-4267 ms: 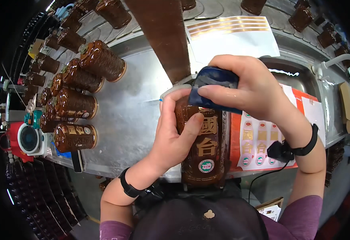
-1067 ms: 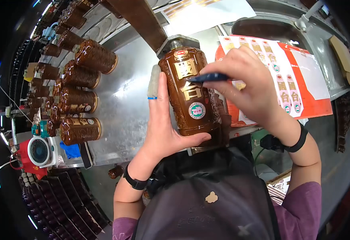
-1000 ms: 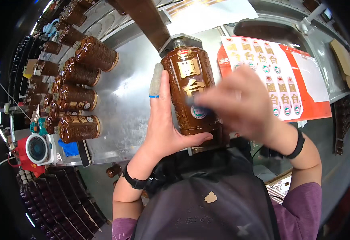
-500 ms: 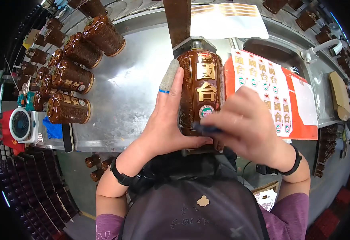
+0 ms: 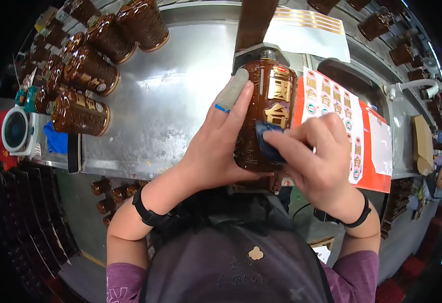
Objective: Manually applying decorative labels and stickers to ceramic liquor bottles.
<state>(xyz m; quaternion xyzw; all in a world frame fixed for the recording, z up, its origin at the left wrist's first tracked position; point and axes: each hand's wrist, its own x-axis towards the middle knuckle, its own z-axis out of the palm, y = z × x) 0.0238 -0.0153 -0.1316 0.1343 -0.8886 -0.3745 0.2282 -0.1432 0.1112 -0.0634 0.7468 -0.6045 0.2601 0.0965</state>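
Observation:
A glossy brown bottle (image 5: pixel 259 103) with embossed sides and a gold-character label lies against a dark holder on the metal bench. My left hand (image 5: pixel 208 146) grips it, fingers along its left side and thumb near its base; one finger wears a grey finger cot held by a blue band. Pinched in my right hand (image 5: pixel 322 159) is a dark blue flat piece (image 5: pixel 267 144), scraper-like, pressed on the lower part of the label, which it covers. Right of the bottle lies a sheet of gold-and-green stickers (image 5: pixel 326 103) on a red-orange backing (image 5: pixel 377 182).
Several brown bottles (image 5: pixel 92 70) stand at the back left of the bench (image 5: pixel 180 65). A small fan-like device (image 5: pixel 16 130) and a blue cloth (image 5: pixel 56 139) are at far left. Behind the stickers are a sink with a white faucet (image 5: pixel 415 85) and a cardboard box (image 5: pixel 423 146).
My right hand has moved the dark blue piece onto the lower label, hiding its round emblem. My left hand stays on the bottle. The whole view has shifted slightly.

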